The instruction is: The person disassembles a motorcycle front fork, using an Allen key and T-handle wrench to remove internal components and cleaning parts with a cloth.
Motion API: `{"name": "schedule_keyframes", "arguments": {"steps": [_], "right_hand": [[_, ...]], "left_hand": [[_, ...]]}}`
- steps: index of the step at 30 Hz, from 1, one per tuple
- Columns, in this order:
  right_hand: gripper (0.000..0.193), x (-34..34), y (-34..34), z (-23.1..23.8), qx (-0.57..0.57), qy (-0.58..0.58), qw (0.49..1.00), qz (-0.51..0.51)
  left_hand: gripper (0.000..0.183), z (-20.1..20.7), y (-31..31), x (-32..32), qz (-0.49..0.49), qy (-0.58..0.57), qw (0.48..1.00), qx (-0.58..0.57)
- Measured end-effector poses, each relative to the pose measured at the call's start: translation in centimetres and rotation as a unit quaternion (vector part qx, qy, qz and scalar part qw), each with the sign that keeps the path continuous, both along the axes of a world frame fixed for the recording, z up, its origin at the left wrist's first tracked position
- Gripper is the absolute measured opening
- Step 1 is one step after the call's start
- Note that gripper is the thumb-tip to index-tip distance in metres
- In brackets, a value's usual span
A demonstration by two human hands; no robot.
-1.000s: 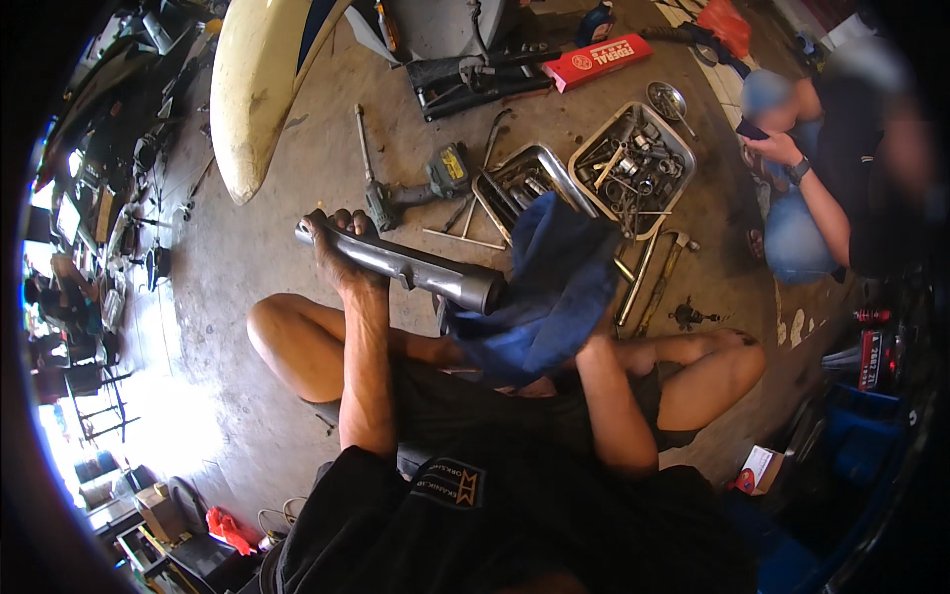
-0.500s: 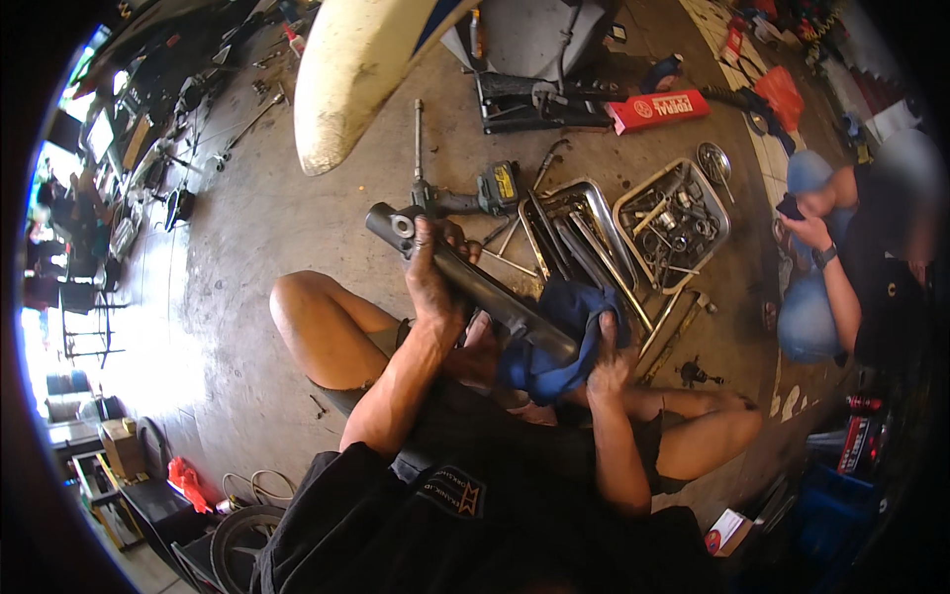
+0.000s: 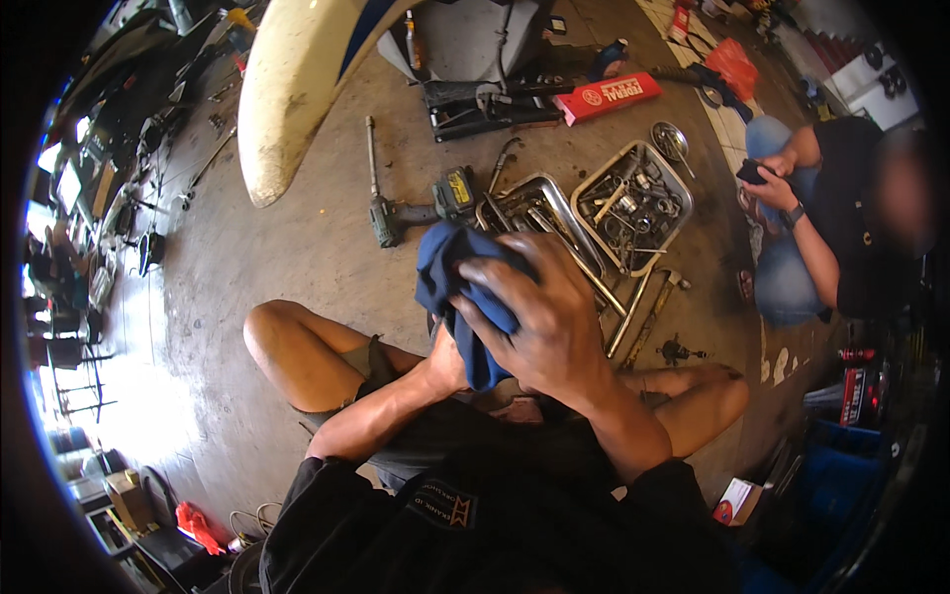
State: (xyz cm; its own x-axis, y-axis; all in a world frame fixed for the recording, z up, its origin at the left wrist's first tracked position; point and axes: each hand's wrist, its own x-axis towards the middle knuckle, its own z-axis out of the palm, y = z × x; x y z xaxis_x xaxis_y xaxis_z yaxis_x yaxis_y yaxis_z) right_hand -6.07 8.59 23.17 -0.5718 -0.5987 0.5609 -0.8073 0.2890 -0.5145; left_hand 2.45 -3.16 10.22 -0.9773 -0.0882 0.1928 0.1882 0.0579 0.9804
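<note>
A crumpled dark blue cloth [image 3: 445, 265] is bunched in front of me above my crossed legs. My right hand [image 3: 547, 315] is closed over it from the right, its fingers curled into the folds and slightly blurred. Against the cloth's lower left side is my left hand [image 3: 450, 358]; the cloth and my right hand cover most of its fingers, which seem wrapped round something hidden. The dark metal tube of the earlier frame is not plainly visible now. Beyond the cloth, a cordless impact wrench [image 3: 411, 213] with a long extension lies on the floor.
Two metal trays hold tools and sockets, the nearer tray [image 3: 539, 188] beside the fuller tray [image 3: 633, 259]. A hammer [image 3: 653, 315] lies right of them. A red box [image 3: 608, 97] and a pale fender [image 3: 287, 99] are farther off. At right sits another person [image 3: 841, 218] holding a phone.
My right hand and the blue cloth have moved left and up, close in front of me. The dark tube, which lay slanted in my left hand, has gone out of sight. The view has shifted.
</note>
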Motion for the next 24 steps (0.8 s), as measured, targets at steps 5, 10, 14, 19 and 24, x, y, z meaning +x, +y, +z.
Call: {"name": "schedule_keyframes", "arguments": {"steps": [5,10,14,19,24], "right_hand": [[0.028,-1.0,-0.8,0.2,0.002,-0.113,0.993,-0.043],[0.051,-4.3,1.1,-2.9,-0.175,-0.381,0.906,-0.051],[0.063,-4.0,7.6,-8.3,-0.239,-0.521,0.812,-0.111],[0.054,3.8,13.2,-15.7,-0.443,-0.537,0.717,-0.037],[0.057,7.4,6.6,-12.6,-0.289,-0.303,0.908,-0.025]], "left_hand": [[0.067,2.9,-0.8,-0.6,-0.039,0.015,0.998,-0.051],[0.065,2.6,-1.6,-0.6,-0.032,0.036,0.982,-0.18],[0.036,4.2,-4.8,-0.9,0.19,-0.093,0.965,0.155],[0.01,5.4,-9.2,-4.7,0.349,0.032,0.825,0.442],[0.016,3.6,-7.4,-4.4,0.378,0.043,0.789,0.481]]}}
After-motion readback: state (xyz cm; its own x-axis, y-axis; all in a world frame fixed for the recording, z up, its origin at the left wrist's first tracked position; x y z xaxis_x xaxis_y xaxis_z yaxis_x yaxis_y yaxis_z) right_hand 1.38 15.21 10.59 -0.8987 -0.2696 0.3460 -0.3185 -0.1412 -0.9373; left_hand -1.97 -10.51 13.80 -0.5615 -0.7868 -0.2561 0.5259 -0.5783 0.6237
